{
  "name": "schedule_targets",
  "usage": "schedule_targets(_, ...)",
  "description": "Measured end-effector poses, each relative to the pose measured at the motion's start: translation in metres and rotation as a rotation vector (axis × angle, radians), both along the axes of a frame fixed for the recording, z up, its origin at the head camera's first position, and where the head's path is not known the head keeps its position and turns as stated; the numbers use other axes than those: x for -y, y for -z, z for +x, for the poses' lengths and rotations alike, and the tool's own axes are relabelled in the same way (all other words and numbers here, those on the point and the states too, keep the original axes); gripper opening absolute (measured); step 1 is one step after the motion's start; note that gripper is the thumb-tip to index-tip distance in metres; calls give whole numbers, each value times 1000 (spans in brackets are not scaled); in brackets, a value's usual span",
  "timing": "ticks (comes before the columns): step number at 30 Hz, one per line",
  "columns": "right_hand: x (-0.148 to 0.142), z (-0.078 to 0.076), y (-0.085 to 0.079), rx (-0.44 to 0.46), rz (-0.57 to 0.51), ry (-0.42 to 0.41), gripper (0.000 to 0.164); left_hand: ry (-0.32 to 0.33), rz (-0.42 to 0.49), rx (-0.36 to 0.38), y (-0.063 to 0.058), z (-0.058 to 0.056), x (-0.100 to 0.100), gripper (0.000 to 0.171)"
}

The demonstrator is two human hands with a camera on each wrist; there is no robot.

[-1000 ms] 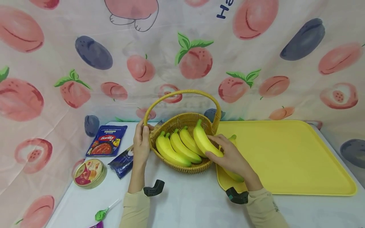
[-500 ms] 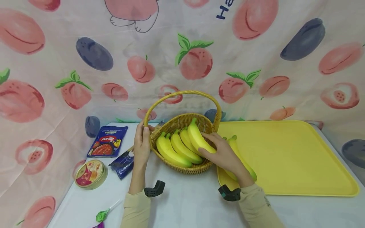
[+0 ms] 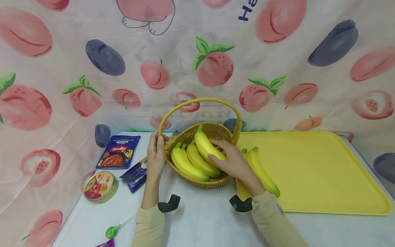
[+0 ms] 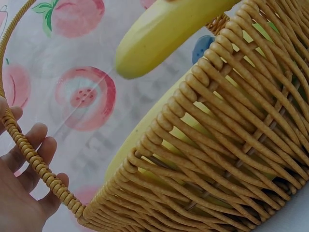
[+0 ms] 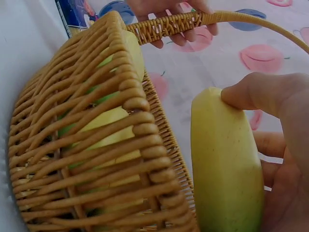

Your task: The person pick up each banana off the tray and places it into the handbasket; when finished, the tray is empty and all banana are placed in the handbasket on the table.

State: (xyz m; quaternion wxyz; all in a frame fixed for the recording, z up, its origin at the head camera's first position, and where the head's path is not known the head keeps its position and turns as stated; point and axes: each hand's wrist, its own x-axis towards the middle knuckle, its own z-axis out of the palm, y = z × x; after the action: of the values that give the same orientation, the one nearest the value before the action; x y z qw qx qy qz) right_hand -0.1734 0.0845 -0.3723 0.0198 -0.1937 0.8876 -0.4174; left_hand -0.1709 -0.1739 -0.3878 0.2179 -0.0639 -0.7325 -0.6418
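gripping a banana in the right hand over the basket at one o'clock, and the handle in the left hand at ten, might topple the banana off the lower bananas by releasing early.

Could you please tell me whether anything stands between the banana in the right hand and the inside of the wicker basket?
Nothing visible blocks the way: the right hand holds the banana over the wicker basket, with only the bananas inside beneath it.
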Motion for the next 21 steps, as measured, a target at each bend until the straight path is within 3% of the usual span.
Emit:
schedule_targets(10,16,-9,3,11,37,-40,51,4,0,15,-2,-1,-1,35)
schedule_targets(18,30,-12,9,29,60,-47,54,9,-5,39,-25,13,-9,37)
schedule_targets(21,36,-12,11,39,63,-57,55,11,-3,39,-27,14,-9,36)
